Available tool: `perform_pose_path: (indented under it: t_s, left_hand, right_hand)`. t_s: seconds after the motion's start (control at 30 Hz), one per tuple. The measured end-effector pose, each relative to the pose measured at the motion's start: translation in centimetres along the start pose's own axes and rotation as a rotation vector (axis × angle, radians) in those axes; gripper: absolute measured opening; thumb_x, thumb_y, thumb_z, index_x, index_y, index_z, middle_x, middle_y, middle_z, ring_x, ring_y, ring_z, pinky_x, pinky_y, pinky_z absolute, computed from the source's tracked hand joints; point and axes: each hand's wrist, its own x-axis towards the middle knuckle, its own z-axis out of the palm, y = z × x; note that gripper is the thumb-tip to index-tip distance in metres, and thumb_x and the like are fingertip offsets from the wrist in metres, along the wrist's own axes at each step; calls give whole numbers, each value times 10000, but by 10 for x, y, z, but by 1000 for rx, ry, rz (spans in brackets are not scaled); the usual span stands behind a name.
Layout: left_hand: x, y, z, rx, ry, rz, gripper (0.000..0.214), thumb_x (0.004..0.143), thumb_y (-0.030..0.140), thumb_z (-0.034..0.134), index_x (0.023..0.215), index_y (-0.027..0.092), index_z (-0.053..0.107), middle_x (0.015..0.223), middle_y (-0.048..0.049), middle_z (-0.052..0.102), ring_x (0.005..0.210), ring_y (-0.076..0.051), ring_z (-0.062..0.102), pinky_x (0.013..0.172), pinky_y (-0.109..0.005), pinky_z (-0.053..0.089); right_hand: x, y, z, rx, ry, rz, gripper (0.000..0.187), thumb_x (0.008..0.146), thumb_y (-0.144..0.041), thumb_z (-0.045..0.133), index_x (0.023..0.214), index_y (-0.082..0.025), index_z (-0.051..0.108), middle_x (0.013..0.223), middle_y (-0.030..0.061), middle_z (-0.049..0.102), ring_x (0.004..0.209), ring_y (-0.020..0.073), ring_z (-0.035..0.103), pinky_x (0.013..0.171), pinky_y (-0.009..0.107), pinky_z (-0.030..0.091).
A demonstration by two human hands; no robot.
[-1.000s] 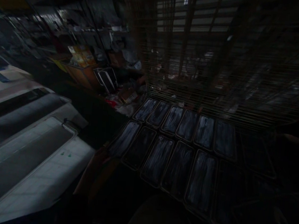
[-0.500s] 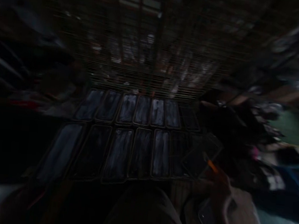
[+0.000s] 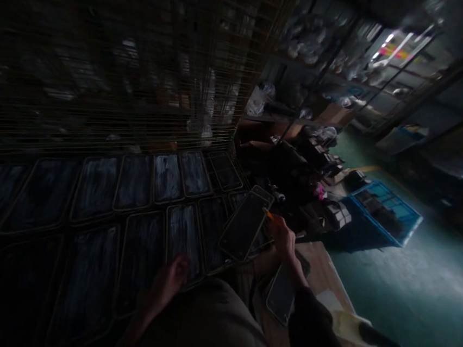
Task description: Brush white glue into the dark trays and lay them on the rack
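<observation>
My right hand [image 3: 283,237] is closed on a slim orange tool [image 3: 269,215], its kind too small and dark to make out. The tool's tip meets a dark rectangular panel [image 3: 245,226] with a pale rim, tilted across other panels. I cannot tell whether the tool holds this panel up. My left hand [image 3: 173,277], blurred, hovers over the near row, fingers loosely bent and apart, nothing visible in them. Rows of similar panels, such as one with whitish streaks [image 3: 184,240], lie before me. Below my right wrist lies another dark panel [image 3: 281,295].
A wire mesh [image 3: 161,90] rises behind the panels. On the right are a wooden board [image 3: 321,264], a roll-like object with a dark end [image 3: 351,327], a blue crate [image 3: 378,215] and green floor [image 3: 429,290]. Shelves with bagged goods [image 3: 305,44] stand behind.
The view has swung to the right, bringing the blue crate and floor in. My left hand has come in from the lower left to the near row. My right hand still holds the orange tool.
</observation>
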Motion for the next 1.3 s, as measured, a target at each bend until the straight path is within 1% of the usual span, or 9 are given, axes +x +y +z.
perform_pose_path:
  t_s: [0.07,0.17,0.3,0.47,0.6,0.73,0.93,1.13,1.3]
  left_hand:
    - [19,15,40,50,-2,91,286,821,294,610,1087,188,611,899,-48,698,614,-171,657,573,-278,528]
    - [51,36,89,246,69,115,322,805,298,636,1108,199,584,1072,-117,673,871,-230,676,750,-313,521]
    - [72,49,115,374,52,86,263,838,367,603,1038,201,566,1071,-123,673,1020,-253,639,848,-318,470]
    - [78,51,122,302,-4,-98,173,861,370,558,881,203,521,726,-49,670,718,-208,686,641,-269,475]
    - [82,50,127,25,-87,-300,171,887,389,493,896,218,477,418,72,496,376,-159,563,405,-209,375]
    - [84,46,127,-99,-103,-305,167,867,377,516,857,220,460,397,79,487,345,-157,547,363,-199,362]
    - [84,37,126,-250,-116,-316,166,853,356,542,834,233,432,511,76,530,379,-152,577,370,-217,401]
    - [86,33,120,-288,-187,-279,129,861,342,504,843,239,430,497,78,522,406,-165,595,394,-237,433]
    - [91,35,116,-195,-232,-264,103,878,290,482,817,230,426,466,97,476,345,-117,536,358,-186,364]
  right_hand:
    - [21,11,1,-9,-14,-60,335,933,-300,377,1130,-151,604,845,74,697,682,167,644,606,228,451]
    - [46,28,5,-20,-40,-146,337,946,-280,347,1122,-146,602,860,81,689,664,155,615,581,227,423]
    - [60,48,12,-29,-102,-193,351,972,-283,317,1156,-139,578,801,68,670,661,148,597,589,218,412]
    - [35,53,14,-58,-213,-185,300,978,-282,360,1152,-166,575,833,66,665,658,152,603,558,215,387]
    - [-8,40,10,-28,-341,-221,272,987,-258,361,1158,-176,556,870,59,661,701,157,616,580,218,392]
    - [-46,20,4,4,-403,-211,264,994,-256,360,1150,-173,556,846,54,651,674,157,598,588,228,403]
    - [-76,-11,-9,263,-507,-32,246,980,-255,393,1135,-215,580,809,26,665,671,150,635,602,220,469]
    - [-62,-9,1,618,-565,220,334,985,-392,349,1045,-187,606,769,45,691,640,171,671,585,254,543]
    - [-8,25,17,586,-333,272,353,952,-448,405,1013,-156,594,691,47,678,621,188,670,580,267,553]
